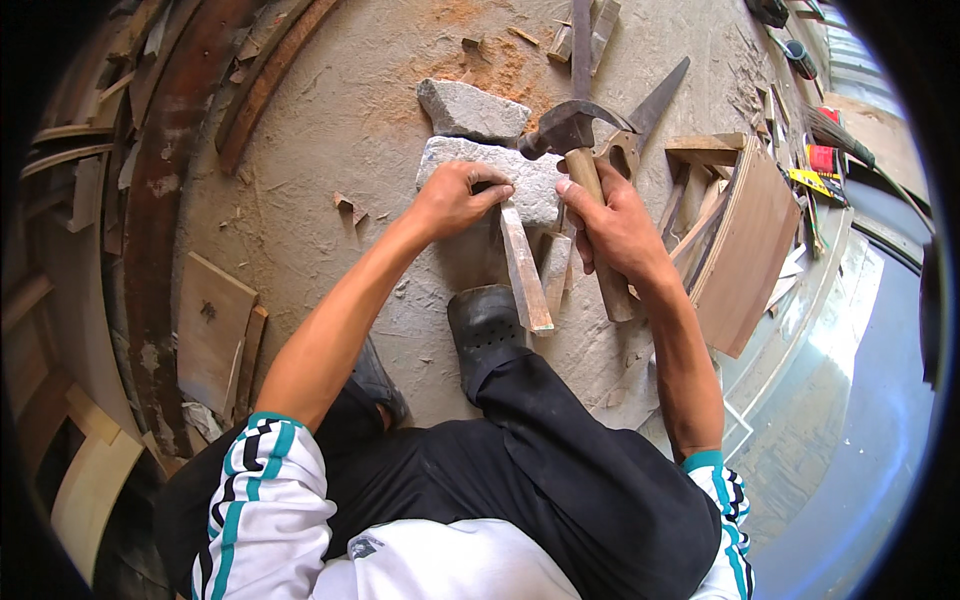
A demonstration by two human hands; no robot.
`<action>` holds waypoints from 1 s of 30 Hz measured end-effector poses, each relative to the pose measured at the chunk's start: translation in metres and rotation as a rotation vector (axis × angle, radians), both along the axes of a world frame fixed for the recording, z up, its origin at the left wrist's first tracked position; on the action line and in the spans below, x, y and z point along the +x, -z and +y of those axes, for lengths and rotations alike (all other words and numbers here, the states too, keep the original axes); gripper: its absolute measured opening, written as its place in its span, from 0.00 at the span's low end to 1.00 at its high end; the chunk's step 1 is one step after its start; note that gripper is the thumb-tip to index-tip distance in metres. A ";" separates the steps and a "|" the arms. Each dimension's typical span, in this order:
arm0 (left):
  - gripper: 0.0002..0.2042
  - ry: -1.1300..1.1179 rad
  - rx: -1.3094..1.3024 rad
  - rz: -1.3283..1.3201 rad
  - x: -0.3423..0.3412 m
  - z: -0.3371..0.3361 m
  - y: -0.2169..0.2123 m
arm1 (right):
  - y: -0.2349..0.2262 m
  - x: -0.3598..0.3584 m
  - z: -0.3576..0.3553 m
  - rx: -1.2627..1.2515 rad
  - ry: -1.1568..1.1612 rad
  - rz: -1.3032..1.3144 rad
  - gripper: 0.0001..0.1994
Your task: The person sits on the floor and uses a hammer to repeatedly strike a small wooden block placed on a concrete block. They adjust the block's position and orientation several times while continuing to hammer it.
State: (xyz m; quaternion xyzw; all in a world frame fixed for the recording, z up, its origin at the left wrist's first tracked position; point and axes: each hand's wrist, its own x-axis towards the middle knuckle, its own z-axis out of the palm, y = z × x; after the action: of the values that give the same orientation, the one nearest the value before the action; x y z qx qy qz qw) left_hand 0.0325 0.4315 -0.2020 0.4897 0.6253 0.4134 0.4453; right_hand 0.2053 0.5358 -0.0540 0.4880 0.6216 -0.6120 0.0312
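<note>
Far to the left of both hands, a curved band of dark wood (160, 200) arcs over the concrete floor (330, 130), and a flat square board (212, 325) lies beside it, well apart from the hands.

The left hand (452, 198) rests palm down on the near edge of a grey stone block (520, 178). Its fingers are curled and pressed together around the top end of a narrow wooden strip (524, 268), pinning that end against the stone. The strip slants down from under the left hand toward the person, and its lower end lies just beside the toe of a black shoe (487, 330). A second grey stone (472, 108) sits just beyond the block, above the left hand.

The right hand (612, 222) is just to the right of the left one, the two close but not touching. It is closed in a full grip around the wooden handle of a claw hammer (572, 135). The handle runs through the fist and sticks out below it; the dark metal head sits just above the right hand, over the far right corner of the block.

Beyond the hammer head a handsaw (650, 105) lies on the floor. To the right of the right hand, a curved plywood panel (745, 250) stands on edge, near the wrist.
</note>
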 end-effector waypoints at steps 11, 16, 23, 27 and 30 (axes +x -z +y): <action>0.12 -0.031 -0.031 0.040 0.004 -0.003 0.000 | -0.005 -0.002 0.010 -0.042 -0.008 -0.015 0.21; 0.12 -0.021 -0.048 0.074 0.007 -0.001 -0.001 | 0.007 0.002 0.001 -0.060 -0.064 -0.123 0.21; 0.13 -0.054 -0.050 0.093 0.008 -0.004 0.000 | 0.002 -0.006 0.013 -0.016 -0.027 -0.038 0.18; 0.13 -0.057 -0.094 0.088 0.011 -0.003 -0.001 | 0.010 -0.002 0.004 -0.028 -0.146 -0.184 0.19; 0.12 -0.070 -0.053 0.106 0.011 -0.005 -0.001 | 0.004 -0.005 0.012 -0.070 -0.118 -0.154 0.18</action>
State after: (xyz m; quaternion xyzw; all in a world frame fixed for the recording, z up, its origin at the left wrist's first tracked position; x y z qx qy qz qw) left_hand 0.0438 0.4270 -0.2013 0.4769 0.6753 0.3856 0.4096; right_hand 0.2000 0.5477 -0.0583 0.4946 0.6233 -0.5911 0.1321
